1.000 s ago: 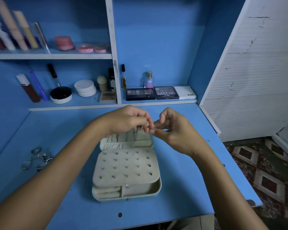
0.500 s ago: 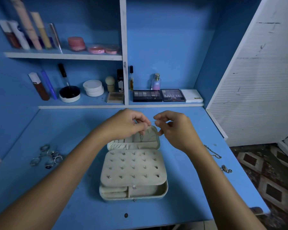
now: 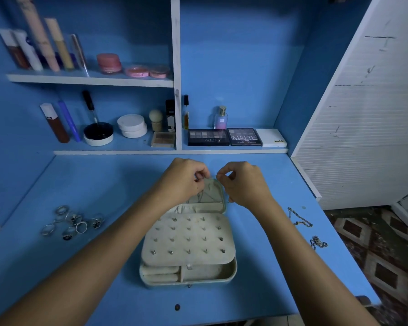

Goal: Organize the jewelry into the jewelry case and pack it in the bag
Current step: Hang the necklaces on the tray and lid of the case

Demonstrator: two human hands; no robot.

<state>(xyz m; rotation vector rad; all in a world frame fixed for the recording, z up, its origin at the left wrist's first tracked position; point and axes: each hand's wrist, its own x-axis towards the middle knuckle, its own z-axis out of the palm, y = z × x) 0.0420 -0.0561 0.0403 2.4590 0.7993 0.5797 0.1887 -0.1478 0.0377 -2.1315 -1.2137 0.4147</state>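
Both hands hover over the raised lid of the pale beige, soft-lined rectangular jewelry case [image 3: 189, 241], which lies open on the blue worktop [image 3: 108, 184]. The left hand [image 3: 181, 182] has its fingers [image 3: 201, 176] curled and pinching what seems to be one end of a very thin silver necklace chain [image 3: 199, 195], whose fine strands hang just below those fingers against the lid's inner pocket; the right hand [image 3: 243, 182] pinches with its fingers [image 3: 219, 176] close beside, though whether they hold the other end is too small to tell. The chain looks feather-light, limp and quick to tangle or snag, so it is best held at the clasp ends and kept taut while hooked in place. Well to the left of the fingers sits a cluster of silver rings [image 3: 72, 222]; to their right, apart from the case, lie two more loose silver chains [image 3: 300, 218]. Rows of small stud earrings [image 3: 189, 238] sit on the case's padded panel, below the fingers. No bag is visible
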